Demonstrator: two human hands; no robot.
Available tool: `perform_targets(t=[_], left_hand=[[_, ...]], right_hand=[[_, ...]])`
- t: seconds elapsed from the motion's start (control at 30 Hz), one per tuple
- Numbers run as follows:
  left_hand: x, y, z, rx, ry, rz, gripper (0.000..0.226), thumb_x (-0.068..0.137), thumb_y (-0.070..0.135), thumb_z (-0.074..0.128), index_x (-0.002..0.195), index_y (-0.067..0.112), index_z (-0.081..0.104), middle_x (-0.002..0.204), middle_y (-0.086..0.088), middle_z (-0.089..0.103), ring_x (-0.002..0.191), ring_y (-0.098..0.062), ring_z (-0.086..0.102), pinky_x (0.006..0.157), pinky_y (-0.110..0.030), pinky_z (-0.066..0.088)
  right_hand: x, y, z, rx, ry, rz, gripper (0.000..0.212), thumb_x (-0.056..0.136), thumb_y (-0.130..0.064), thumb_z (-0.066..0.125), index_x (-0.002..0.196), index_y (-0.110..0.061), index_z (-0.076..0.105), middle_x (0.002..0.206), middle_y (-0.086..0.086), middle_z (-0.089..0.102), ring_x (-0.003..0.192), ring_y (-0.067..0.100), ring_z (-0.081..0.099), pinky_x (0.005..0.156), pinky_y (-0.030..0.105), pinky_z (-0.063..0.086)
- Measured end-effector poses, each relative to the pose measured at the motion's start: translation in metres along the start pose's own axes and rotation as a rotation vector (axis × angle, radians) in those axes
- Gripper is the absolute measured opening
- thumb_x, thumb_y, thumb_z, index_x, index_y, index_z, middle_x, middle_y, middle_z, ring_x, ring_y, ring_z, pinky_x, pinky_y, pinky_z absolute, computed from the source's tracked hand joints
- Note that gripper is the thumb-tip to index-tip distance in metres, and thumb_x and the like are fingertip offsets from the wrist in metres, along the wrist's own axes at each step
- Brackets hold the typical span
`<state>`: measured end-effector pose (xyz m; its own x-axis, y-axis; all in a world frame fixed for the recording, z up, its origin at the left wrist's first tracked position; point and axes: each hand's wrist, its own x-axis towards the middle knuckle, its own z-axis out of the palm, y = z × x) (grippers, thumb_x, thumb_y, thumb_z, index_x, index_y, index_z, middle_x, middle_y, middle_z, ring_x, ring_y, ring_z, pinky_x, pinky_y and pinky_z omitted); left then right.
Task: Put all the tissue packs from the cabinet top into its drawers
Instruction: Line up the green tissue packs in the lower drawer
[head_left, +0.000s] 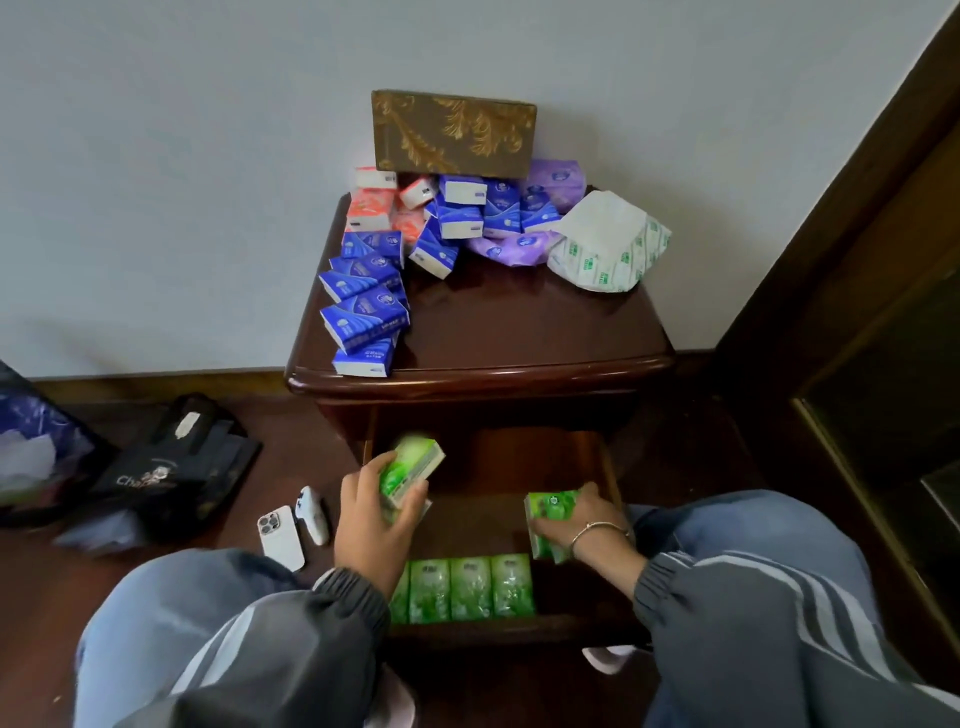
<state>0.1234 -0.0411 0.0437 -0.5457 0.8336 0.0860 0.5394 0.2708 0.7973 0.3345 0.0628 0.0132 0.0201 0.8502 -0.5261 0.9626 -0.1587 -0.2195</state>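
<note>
A dark wooden cabinet stands against the wall with its lower drawer pulled out toward me. My left hand grips green tissue packs above the drawer's left side. My right hand holds more green packs low at the drawer's right side. A row of green packs stands along the drawer's front. On the cabinet top lie several blue packs, orange packs, purple packs and a large white-and-green pack.
A brown and gold box stands at the back of the cabinet top. On the floor to the left lie a white phone, a small white device and dark bags. Dark wooden furniture rises at right. My knees flank the drawer.
</note>
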Motion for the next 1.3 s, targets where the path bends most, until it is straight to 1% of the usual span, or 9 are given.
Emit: perform_targets(t=[0.2,0.47,0.57,0.67,0.8,0.9,1.03,1.17,1.3], left_hand=[[0.004,-0.013,0.008,0.026,-0.048,-0.079,0.042,0.086,0.036,0.065,0.125,0.024,0.052,0.107,0.002,0.045,0.076,0.006,0.046,0.074,-0.023,0.039],[0.013,-0.015,0.011,-0.007,-0.03,-0.119,0.04,0.087,0.037,0.063,0.124,0.026,0.053,0.108,0.001,0.046,0.077,0.01,0.044,0.076,-0.021,0.036],[0.014,-0.015,0.012,-0.018,-0.041,-0.131,0.04,0.087,0.037,0.063,0.124,0.026,0.052,0.109,0.0,0.047,0.077,0.006,0.045,0.076,-0.022,0.036],[0.016,-0.014,0.012,-0.028,-0.055,-0.138,0.041,0.088,0.039,0.062,0.125,0.026,0.051,0.11,0.0,0.046,0.08,-0.004,0.049,0.076,-0.023,0.039],[0.017,-0.014,0.012,-0.024,-0.056,-0.137,0.042,0.088,0.039,0.062,0.125,0.024,0.051,0.108,0.0,0.045,0.08,-0.007,0.048,0.075,-0.024,0.039],[0.018,-0.013,0.013,-0.023,-0.053,-0.133,0.041,0.088,0.04,0.061,0.125,0.024,0.051,0.107,0.001,0.046,0.078,0.0,0.047,0.073,-0.023,0.037],[0.018,-0.013,0.012,-0.031,-0.06,-0.133,0.041,0.088,0.041,0.06,0.125,0.025,0.05,0.108,0.001,0.046,0.079,0.003,0.047,0.073,-0.023,0.038],[0.018,-0.012,0.012,-0.034,-0.066,-0.139,0.042,0.088,0.041,0.06,0.126,0.025,0.05,0.109,0.0,0.046,0.081,-0.006,0.05,0.074,-0.025,0.041],[0.018,-0.013,0.013,-0.038,-0.073,-0.144,0.042,0.088,0.041,0.061,0.126,0.026,0.05,0.109,0.0,0.045,0.081,-0.009,0.052,0.075,-0.025,0.042]], right_hand=[[0.0,0.009,0.031,-0.224,-0.151,0.019,0.082,0.072,-0.056,0.065,0.13,-0.011,0.031,0.127,0.007,0.054,0.112,0.027,0.058,0.083,0.034,0.049],[0.003,0.012,0.037,-0.211,-0.173,0.085,0.083,0.073,-0.055,0.065,0.133,-0.01,0.03,0.129,0.008,0.054,0.114,0.028,0.057,0.088,0.034,0.05],[0.003,0.014,0.04,-0.207,-0.263,0.078,0.095,0.076,-0.056,0.063,0.143,-0.007,0.018,0.139,0.011,0.046,0.123,0.03,0.05,0.097,0.037,0.047],[0.006,0.015,0.038,-0.131,-0.35,0.08,0.113,0.075,-0.064,0.061,0.147,-0.002,0.001,0.151,0.017,0.029,0.134,0.033,0.038,0.106,0.038,0.04],[0.016,0.013,0.031,0.046,-0.324,0.15,0.121,0.072,-0.07,0.059,0.147,0.001,-0.005,0.154,0.019,0.02,0.138,0.036,0.03,0.107,0.039,0.035],[0.023,0.014,0.027,0.102,-0.369,0.177,0.118,0.077,-0.074,0.046,0.145,0.0,-0.015,0.156,0.021,0.007,0.143,0.035,0.018,0.112,0.039,0.025],[0.026,0.015,0.023,0.238,-0.359,0.21,0.103,0.085,-0.068,0.04,0.147,-0.004,-0.012,0.157,0.017,-0.008,0.146,0.033,0.003,0.116,0.041,0.014],[0.025,0.018,0.028,0.209,-0.348,0.156,0.093,0.088,-0.058,0.046,0.148,-0.007,-0.004,0.155,0.019,0.011,0.141,0.034,0.021,0.114,0.04,0.026],[0.021,0.019,0.028,0.083,-0.241,0.051,0.091,0.082,-0.056,0.058,0.143,-0.004,0.016,0.141,0.017,0.042,0.125,0.033,0.047,0.096,0.034,0.043]])
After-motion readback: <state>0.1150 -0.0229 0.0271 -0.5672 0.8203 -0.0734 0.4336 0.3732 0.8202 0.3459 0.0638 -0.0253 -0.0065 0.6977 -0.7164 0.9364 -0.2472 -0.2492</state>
